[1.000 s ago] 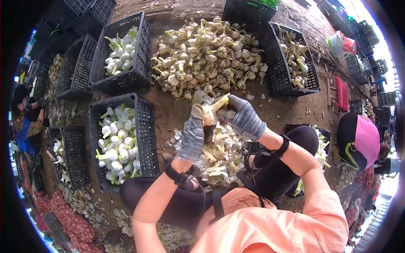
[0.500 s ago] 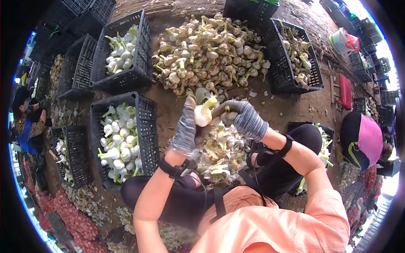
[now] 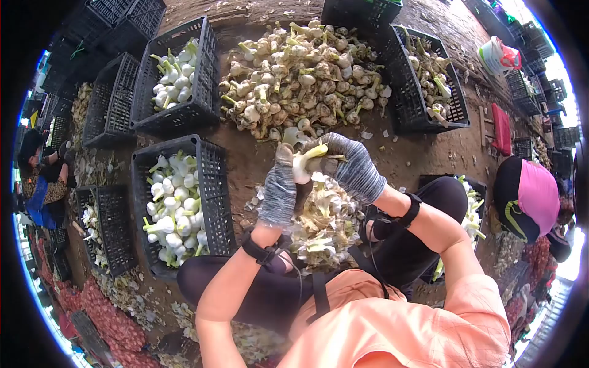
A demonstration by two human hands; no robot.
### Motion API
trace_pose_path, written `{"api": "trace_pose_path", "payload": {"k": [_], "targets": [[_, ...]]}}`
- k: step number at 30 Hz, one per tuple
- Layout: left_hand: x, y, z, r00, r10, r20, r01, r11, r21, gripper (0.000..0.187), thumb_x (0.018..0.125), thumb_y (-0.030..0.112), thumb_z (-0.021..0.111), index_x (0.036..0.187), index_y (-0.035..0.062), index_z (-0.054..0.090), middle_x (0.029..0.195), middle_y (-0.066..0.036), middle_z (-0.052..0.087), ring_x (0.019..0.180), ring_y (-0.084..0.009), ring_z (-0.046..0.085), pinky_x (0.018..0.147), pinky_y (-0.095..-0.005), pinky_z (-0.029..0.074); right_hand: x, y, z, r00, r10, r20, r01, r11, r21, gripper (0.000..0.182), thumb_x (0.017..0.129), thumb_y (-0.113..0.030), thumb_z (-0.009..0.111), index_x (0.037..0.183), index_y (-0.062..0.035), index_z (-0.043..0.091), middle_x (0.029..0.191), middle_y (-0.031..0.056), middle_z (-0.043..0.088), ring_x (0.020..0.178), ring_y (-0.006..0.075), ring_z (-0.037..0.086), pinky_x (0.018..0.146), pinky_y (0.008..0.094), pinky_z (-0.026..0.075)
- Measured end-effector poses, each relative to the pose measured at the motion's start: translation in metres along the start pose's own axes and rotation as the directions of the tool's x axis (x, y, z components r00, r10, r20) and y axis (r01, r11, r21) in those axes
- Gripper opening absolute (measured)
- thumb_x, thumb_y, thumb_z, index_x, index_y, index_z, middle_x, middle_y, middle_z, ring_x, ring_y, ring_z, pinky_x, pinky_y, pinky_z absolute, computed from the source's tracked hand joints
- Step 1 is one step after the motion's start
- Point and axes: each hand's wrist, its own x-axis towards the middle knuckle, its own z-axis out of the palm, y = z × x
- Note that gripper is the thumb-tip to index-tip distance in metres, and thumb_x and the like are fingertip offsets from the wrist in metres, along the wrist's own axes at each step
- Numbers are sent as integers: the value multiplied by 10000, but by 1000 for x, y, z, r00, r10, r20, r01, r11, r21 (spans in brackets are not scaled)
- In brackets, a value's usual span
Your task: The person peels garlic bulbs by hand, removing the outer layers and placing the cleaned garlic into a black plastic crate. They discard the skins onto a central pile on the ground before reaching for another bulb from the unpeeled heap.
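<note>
My left hand (image 3: 279,191), in a grey striped glove, is closed around a white garlic bulb (image 3: 301,172) whose cut yellow-green stem points up and right. My right hand (image 3: 357,168), gloved alike, has its fingers bent and pressed against the right side of the same bulb; its fingertips are partly hidden. Below both hands lies a heap of peeled garlic skins (image 3: 328,224) between my legs. Beyond them spreads a large pile of unpeeled, brownish garlic bulbs (image 3: 307,80).
To the left stand a black crate (image 3: 211,202) of clean white garlic and another crate (image 3: 208,80) behind it. A crate (image 3: 423,119) of rough bulbs is at the back right. People sit at far left (image 3: 46,184) and far right (image 3: 537,196).
My right hand has come in and up against the bulb. The bulb has tilted, its stem now leaning further right. My left hand keeps its hold, shifted slightly down.
</note>
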Motion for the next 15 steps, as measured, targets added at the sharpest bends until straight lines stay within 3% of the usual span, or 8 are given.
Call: {"api": "trace_pose_path", "payload": {"k": [1,2,4,6,8,10,12,15], "targets": [[1,-5,0,990,135,-32,-135,991,10,549,910,507,390,904,8,619,764,-26,591,677,-83,533,593,-225,427,0,3,0,1000,1,2,-1,1000,0,354,767,-93,680,1087,-18,549,1003,53,608,878,77,556,758,242,480],[6,-2,-3,1000,-9,-27,6,995,-98,596,802,635,466,822,52,588,621,-44,572,464,-127,537,348,-240,389,0,6,-1,1000,-16,1,16,1000,24,347,770,-85,672,1086,-14,550,999,60,611,873,91,568,750,253,491],[1,1,-4,1000,-27,1,27,998,-63,596,803,635,467,816,51,587,611,-44,567,464,-126,534,351,-241,389,0,10,-1,1000,-31,-1,31,998,48,339,773,-77,664,1085,-11,550,994,67,614,869,105,579,743,263,502],[-1,3,-2,999,-45,28,46,999,-27,595,804,634,467,810,51,586,601,-43,561,465,-124,530,353,-241,389,0,11,1,971,238,25,-213,813,543,313,778,-58,647,1071,-4,549,996,83,613,883,156,601,752,289,523],[1,2,4,992,113,-47,-115,993,-25,609,814,638,440,796,48,589,586,-46,554,450,-125,521,340,-249,387,0,3,3,944,329,24,-272,734,622,309,779,-58,645,1066,1,546,991,90,612,883,179,607,753,300,531],[3,12,-10,996,-22,91,29,997,-72,575,849,584,433,902,30,578,668,-39,566,567,-102,539,432,-235,417,0,2,1,924,376,63,-290,585,757,312,817,-76,619,1099,9,515,993,98,608,850,187,620,719,316,557],[5,13,-12,961,-150,234,177,980,-96,550,884,529,427,1008,12,567,750,-33,578,683,-79,558,525,-221,448,-1,1,1,925,379,35,-275,603,749,299,808,-79,627,1078,3,529,983,96,610,859,186,617,720,310,551],[8,4,-1,994,40,98,-23,984,-177,574,816,571,506,1063,53,510,746,-83,588,519,-152,561,440,-257,496,-1,-1,2,919,394,-15,-273,662,698,248,809,-83,627,1030,-4,546,933,93,615,843,179,616,707,297,546]]}}
